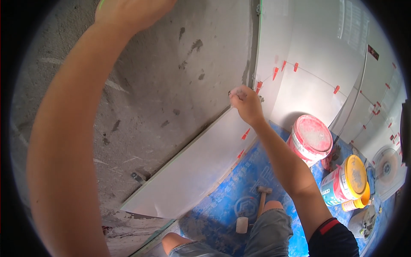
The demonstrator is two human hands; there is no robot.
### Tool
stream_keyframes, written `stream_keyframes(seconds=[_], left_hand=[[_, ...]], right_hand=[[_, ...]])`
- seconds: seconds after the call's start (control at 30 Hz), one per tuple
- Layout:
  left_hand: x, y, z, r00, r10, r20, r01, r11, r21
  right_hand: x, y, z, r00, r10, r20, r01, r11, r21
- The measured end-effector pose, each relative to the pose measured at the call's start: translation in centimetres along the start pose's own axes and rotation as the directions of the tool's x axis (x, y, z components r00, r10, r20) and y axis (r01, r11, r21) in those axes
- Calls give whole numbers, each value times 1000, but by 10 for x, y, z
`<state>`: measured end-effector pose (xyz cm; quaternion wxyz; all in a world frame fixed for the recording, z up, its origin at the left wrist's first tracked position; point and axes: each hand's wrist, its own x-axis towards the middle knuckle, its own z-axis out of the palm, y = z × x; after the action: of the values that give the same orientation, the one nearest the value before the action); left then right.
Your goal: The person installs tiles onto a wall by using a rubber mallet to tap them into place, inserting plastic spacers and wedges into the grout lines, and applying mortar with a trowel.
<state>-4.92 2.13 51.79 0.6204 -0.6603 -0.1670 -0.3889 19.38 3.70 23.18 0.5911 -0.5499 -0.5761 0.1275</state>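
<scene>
My left arm reaches up along the left side. Part of my left hand (132,15) shows at the top edge, near the bare grey wall (171,64); its fingers are out of view. My right hand (247,104) is closed, fingers curled together, in the corner where the grey wall meets the tiled wall. It is at the upper far end of a white tile (195,165) standing along the wall's foot. Whatever its fingers pinch, if anything, is too small to make out. Beside that hand, a red wedge (259,87) sticks out of a tile joint.
Blue sheeting (227,192) covers the floor. On it lie a hammer (264,189) and a white-headed mallet (242,225) by my legs. To the right stand a red-lidded bucket (314,135), a yellow-lidded bucket (355,175) and a round fan (387,167). More red wedges (296,67) line the tile joints.
</scene>
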Motion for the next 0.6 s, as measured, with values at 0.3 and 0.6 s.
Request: stream_keyframes(seconds=[0.3, 0.6], left_hand=[[-2, 6, 4, 999, -18, -31, 19, 1000, 16], [-5, 6, -1, 999, -46, -14, 46, 999, -1]], right_hand=[[5, 1, -15, 983, -118, 142, 116, 993, 25], [-4, -4, 2, 963, -232, 137, 269, 800, -536]])
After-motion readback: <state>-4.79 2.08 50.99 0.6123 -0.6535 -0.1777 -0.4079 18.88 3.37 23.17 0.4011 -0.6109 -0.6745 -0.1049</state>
